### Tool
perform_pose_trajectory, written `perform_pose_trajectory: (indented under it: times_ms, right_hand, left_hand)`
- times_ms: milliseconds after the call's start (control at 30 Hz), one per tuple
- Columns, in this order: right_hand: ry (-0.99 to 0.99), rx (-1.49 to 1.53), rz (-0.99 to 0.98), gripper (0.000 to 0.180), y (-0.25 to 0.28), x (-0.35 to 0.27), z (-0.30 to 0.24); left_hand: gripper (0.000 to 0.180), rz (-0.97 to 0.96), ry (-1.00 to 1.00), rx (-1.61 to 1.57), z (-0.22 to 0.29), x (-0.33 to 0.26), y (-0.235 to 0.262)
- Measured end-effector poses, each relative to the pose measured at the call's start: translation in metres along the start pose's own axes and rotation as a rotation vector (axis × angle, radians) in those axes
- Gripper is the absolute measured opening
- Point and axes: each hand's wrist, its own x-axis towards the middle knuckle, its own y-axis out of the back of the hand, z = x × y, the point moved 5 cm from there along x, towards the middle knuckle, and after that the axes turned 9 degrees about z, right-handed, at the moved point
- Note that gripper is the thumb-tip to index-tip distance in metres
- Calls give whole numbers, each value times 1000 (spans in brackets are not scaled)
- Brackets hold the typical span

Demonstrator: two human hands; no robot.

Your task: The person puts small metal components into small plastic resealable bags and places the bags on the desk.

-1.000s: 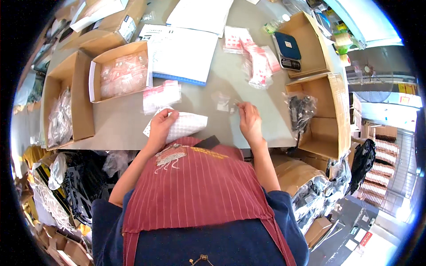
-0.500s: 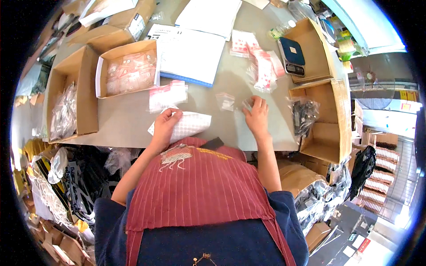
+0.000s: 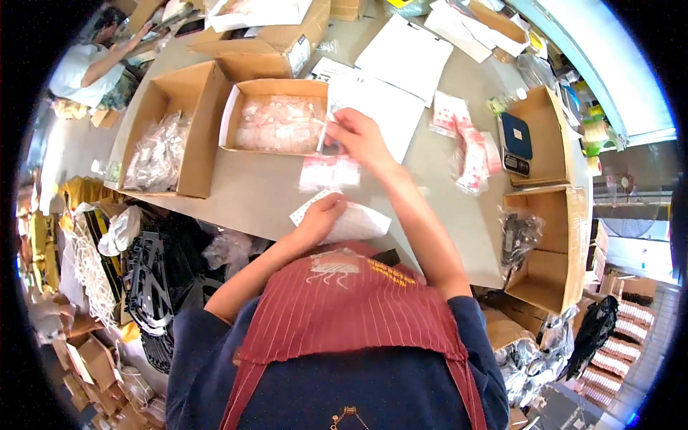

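Observation:
My left hand (image 3: 322, 215) is closed on the edge of a white sheet (image 3: 364, 221) with rows of small round marks, held low at the table's near side. My right hand (image 3: 362, 140) is stretched across to the right rim of a shallow carton (image 3: 228, 118). Its fingers are drawn together there, and whatever they hold is too small to make out. Inside that carton lie many small clear pinkish bags (image 3: 279, 118). Between my hands, a stack of red-and-white zip bags (image 3: 330, 173) rests on the table.
Left of the carton stands a deeper box of clear packets (image 3: 158, 156). White papers (image 3: 401, 61) lie behind my right hand. On the right are more red-and-white bags (image 3: 471, 161), a digital scale (image 3: 516, 140) and an open box with dark packaged parts (image 3: 522, 236). Another person (image 3: 86, 75) sits far left.
My right hand has swung from the table's right part to the carton's rim. The small clear bag that lay near it is gone from the tabletop. My left hand keeps the sheet; the view has shifted.

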Motion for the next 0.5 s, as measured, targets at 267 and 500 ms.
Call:
perform_pose_trajectory:
  times_ms: [267, 500]
  right_hand:
    - [424, -491, 90, 25, -11, -50, -10]
    - [325, -635, 23, 17, 16, -124, 19]
  left_hand:
    - [26, 230, 25, 95, 9, -14, 30]
    - [29, 169, -2, 55, -8, 7, 10]
